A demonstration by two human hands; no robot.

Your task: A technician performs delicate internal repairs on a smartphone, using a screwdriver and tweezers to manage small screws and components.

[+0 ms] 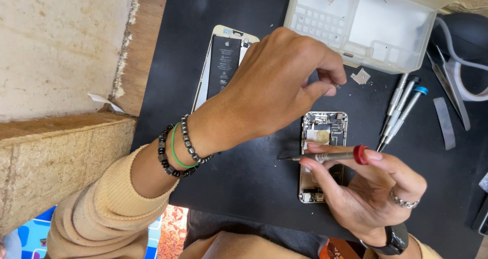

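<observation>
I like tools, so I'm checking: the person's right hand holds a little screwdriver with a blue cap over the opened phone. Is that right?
Not quite. The head view shows the screwdriver in the right hand has a red cap, not blue. It is held over the opened phone. The blue-capped screwdriver lies on the mat, untouched.

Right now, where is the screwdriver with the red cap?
In the head view, the red-capped screwdriver lies sideways in the right hand, low and right of centre, across the opened phone body on the black mat.

Red-capped screwdriver (325, 157) level above opened phone chassis (324, 137).
</observation>
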